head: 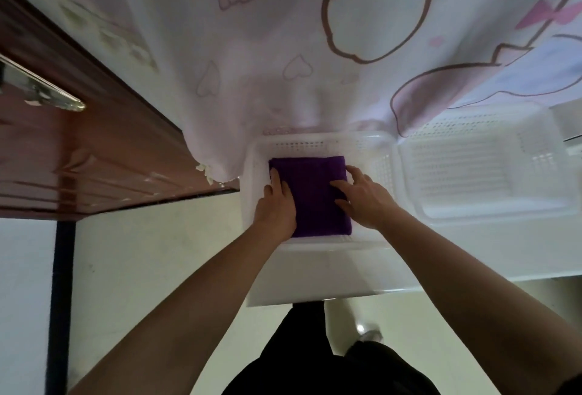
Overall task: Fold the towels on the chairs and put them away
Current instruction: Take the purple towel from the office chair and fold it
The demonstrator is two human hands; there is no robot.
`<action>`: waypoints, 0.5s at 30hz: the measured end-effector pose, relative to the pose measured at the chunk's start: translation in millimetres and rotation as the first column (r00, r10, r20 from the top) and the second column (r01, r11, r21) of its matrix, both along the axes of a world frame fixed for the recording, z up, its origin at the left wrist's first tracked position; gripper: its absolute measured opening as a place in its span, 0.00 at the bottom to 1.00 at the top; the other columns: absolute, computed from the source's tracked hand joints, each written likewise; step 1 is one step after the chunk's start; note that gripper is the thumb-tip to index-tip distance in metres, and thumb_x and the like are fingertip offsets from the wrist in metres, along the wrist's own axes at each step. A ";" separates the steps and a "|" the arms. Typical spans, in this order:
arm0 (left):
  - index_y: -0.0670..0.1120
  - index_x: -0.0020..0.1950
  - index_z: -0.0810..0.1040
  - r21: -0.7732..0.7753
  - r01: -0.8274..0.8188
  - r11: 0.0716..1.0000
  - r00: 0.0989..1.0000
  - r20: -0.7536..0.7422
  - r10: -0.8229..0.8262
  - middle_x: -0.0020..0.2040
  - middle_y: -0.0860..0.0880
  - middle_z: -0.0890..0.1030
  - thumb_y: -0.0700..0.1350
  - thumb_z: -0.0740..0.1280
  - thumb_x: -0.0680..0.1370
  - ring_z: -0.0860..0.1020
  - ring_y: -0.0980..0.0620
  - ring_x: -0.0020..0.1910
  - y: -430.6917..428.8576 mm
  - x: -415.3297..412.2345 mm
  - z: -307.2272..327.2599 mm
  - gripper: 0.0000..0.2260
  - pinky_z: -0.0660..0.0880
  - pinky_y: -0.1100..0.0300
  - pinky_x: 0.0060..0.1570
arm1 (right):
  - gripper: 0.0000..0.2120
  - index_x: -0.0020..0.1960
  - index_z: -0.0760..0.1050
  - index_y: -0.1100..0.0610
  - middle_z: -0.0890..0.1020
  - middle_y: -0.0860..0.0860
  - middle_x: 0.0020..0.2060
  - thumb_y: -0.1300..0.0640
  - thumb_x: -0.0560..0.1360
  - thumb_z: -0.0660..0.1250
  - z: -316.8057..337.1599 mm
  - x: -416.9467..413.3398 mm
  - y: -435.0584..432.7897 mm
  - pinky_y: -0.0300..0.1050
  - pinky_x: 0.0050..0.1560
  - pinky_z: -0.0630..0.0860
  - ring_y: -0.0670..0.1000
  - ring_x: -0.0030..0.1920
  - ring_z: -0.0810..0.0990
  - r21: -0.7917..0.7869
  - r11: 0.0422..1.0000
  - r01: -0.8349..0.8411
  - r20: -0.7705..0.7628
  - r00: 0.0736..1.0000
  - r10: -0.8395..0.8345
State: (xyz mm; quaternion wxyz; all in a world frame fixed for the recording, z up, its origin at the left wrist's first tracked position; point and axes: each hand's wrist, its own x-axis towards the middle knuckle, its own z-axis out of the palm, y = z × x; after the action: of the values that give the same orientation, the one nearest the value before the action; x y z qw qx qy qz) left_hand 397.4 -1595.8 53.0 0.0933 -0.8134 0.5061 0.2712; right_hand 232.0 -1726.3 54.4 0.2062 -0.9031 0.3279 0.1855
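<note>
Folded purple terry towel [315, 193]: lies flat in white perforated plastic basket [315, 248], nearer its left wall.
Left hand [277, 205]: flat, fingers straight, pressing the towel's left edge.
Right hand [362, 199]: fingers spread, resting on its right edge.
Pink-printed white cloth [283, 64]: covers the basket's far rim.

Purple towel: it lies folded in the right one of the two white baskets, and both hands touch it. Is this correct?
Not quite. The head view shows the purple towel folded in the left basket of the two, not in the right basket. Both the left hand and the right hand do touch it.
</note>
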 end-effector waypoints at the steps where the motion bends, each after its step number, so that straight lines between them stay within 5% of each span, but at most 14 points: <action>1: 0.38 0.78 0.46 0.007 0.044 0.999 0.999 0.028 -0.044 0.77 0.37 0.35 0.42 0.70 0.72 0.53 0.37 0.75 -3.0 1.4 3.3 0.43 0.68 0.47 0.67 | 0.29 0.78 0.57 0.47 0.52 0.56 0.78 0.42 0.80 0.60 4.4 2.2 -2.3 0.55 0.66 0.72 0.60 0.70 0.66 -0.035 0.998 -0.054 -0.010 0.999 0.054; 3: 0.42 0.78 0.40 0.058 0.171 0.984 0.984 0.033 -0.173 0.76 0.38 0.31 0.47 0.70 0.72 0.40 0.38 0.77 -7.0 4.6 8.9 0.47 0.55 0.43 0.74 | 0.37 0.79 0.50 0.46 0.43 0.56 0.79 0.36 0.76 0.61 11.0 4.9 -3.5 0.56 0.73 0.62 0.59 0.76 0.55 -0.057 0.983 -0.173 -0.023 0.985 0.172; 6: 0.45 0.78 0.36 0.183 0.310 0.933 0.951 -0.034 -0.309 0.77 0.40 0.33 0.53 0.66 0.74 0.36 0.40 0.77 -6.1 14.4 4.9 0.46 0.46 0.43 0.76 | 0.47 0.80 0.41 0.46 0.32 0.57 0.77 0.26 0.72 0.58 7.7 2.7 -0.1 0.57 0.77 0.50 0.59 0.78 0.37 -0.032 0.949 -0.314 -0.150 0.940 0.306; 15: 0.45 0.77 0.32 0.165 0.317 0.934 0.948 -0.041 -0.315 0.76 0.40 0.30 0.58 0.60 0.76 0.33 0.42 0.76 0.4 16.0 -16.8 0.44 0.41 0.43 0.75 | 0.49 0.79 0.34 0.45 0.31 0.55 0.77 0.26 0.71 0.55 -16.9 -10.2 -0.7 0.60 0.77 0.53 0.62 0.78 0.40 -0.068 0.945 -0.319 -0.241 0.925 0.294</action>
State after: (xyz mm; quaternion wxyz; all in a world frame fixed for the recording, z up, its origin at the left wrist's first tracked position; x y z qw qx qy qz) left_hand 413.4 -1595.4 36.2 0.2006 -0.7086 0.6061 0.3004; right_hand 221.8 -1727.0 37.4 0.0875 -0.9256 0.2133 0.3002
